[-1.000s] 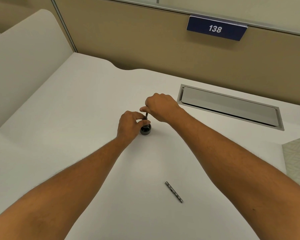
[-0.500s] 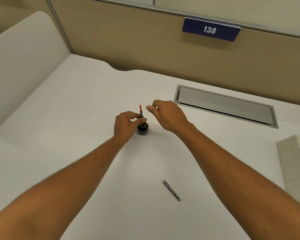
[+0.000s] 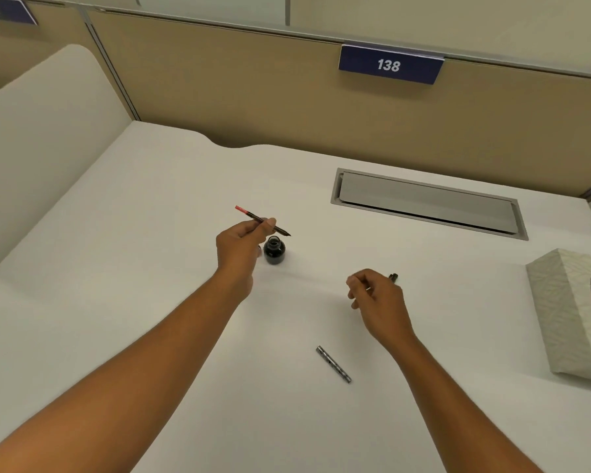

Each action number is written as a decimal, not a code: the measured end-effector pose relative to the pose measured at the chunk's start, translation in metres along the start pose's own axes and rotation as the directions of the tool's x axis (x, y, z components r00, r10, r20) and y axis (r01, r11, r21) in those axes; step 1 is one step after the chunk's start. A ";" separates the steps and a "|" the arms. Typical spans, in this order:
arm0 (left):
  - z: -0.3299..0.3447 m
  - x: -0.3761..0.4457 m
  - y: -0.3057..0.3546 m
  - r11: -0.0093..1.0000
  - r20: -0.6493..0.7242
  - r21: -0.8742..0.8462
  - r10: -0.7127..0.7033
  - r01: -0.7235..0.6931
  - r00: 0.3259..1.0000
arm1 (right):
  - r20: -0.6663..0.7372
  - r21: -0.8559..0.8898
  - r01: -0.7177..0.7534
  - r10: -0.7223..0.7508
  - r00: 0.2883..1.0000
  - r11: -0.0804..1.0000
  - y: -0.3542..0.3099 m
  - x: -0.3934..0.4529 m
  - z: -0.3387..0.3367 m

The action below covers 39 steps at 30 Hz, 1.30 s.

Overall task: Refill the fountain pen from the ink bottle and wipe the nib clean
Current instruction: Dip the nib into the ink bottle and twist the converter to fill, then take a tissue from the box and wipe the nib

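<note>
1. Centre frame, the left hand [image 3: 241, 242] pinches the fountain pen [image 3: 261, 220], nib lifted just above the open ink bottle [image 3: 274, 250] on the table [image 3: 151, 233].
2. The right hand [image 3: 377, 298], lower right, is loosely curled; whether it grips the small dark piece [image 3: 393, 277] beside it, I cannot tell.
3. Filling looks done; wiping with the tissue box [image 3: 567, 308] remains, and the barrel [image 3: 333, 364] lies unattached.

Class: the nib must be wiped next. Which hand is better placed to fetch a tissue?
The right hand, probably: it hangs nearer the tissue box, while the left hand already holds the pen beside the ink bottle.
</note>
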<state>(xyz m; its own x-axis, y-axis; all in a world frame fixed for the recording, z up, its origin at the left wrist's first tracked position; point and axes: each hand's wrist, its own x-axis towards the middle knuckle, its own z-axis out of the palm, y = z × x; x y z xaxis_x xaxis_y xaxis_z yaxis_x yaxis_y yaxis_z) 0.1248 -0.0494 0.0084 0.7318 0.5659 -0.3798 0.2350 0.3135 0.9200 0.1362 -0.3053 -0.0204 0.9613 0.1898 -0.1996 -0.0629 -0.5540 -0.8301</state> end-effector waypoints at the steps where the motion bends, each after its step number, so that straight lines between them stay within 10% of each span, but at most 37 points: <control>1: 0.005 -0.008 0.000 1.000 0.008 -0.018 -0.020 0.021 1.000 | -0.021 0.023 -0.022 0.023 1.000 0.999 0.007 -0.008 -0.006; 14: 0.128 -0.105 -0.022 0.978 0.331 0.044 -0.207 0.204 0.920 | -0.402 0.068 -0.123 0.140 0.905 0.990 0.080 -0.073 -0.137; 22: 0.195 -0.136 -0.039 0.974 0.476 0.108 -0.225 0.197 0.850 | -0.642 -0.379 -0.198 -0.102 0.760 0.904 0.141 -0.068 -0.257; 27: 0.210 -0.139 -0.048 0.970 0.489 0.159 -0.238 0.182 0.839 | -0.539 -0.678 -0.386 -0.065 0.840 0.625 0.180 -0.027 -0.327; 39: 0.224 -0.125 -0.066 0.956 0.474 0.213 -0.283 0.203 0.834 | -0.196 -0.972 -0.190 -0.033 0.980 0.136 0.199 0.040 -0.352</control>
<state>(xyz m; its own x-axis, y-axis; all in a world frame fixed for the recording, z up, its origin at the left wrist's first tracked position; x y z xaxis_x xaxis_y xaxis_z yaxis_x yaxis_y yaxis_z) 0.1614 -0.3112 0.0170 0.8471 0.0216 -0.5310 0.5093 0.2526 0.8227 0.2570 -0.6933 -0.0104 0.9968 0.0452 -0.0657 0.0692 -0.8996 0.4313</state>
